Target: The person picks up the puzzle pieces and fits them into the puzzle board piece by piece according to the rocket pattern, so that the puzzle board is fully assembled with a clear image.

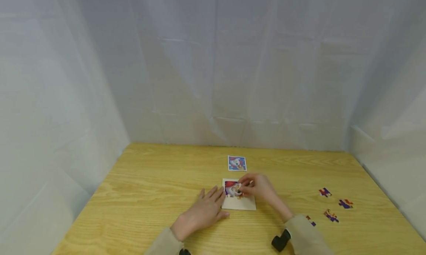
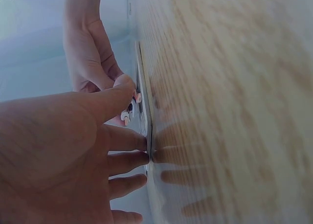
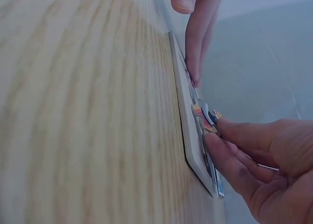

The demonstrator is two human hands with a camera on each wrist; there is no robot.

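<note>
I see my left hand (image 1: pixel 203 210) lying flat with straight fingers against the puzzle board (image 1: pixel 244 204) to steady it, while my right hand (image 1: pixel 257 187) pinches a puzzle piece (image 1: pixel 237 188) onto the board beneath its fingertips.

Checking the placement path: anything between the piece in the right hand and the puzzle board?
Nothing visible. The right hand pinches the puzzle piece directly over the board; the left hand rests flat at the board's left edge, off to the side.
</note>
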